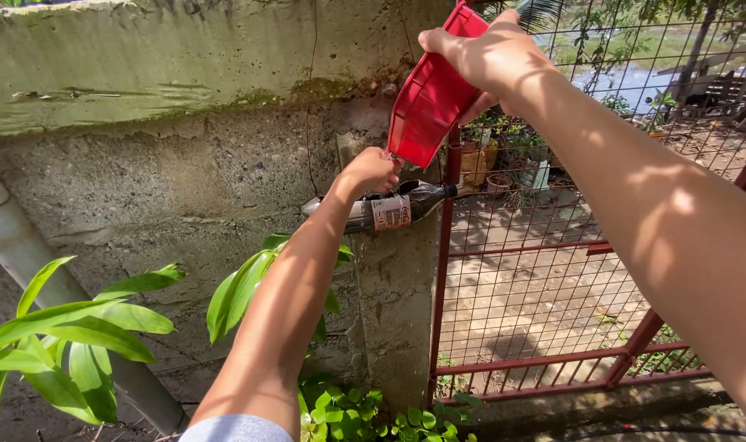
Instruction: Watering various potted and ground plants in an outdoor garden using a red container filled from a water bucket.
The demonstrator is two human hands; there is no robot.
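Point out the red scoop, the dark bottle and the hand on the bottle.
red scoop (426, 102), head view, middle of its side.
dark bottle (418, 199), head view, dark body right of label.
left hand (371, 170), head view, back of hand.

Layout from my head cam: bottle lies sideways against the concrete wall, neck pointing right toward the mesh fence. My left hand sits on top of the bottle. Scoop is directly above it, tilted, lower tip just over the left hand; my right hand grips the scoop's upper end. Pipe runs diagonally along the wall at far left. Leafy plants below, in front of the wall. Paved yard behind the fence.
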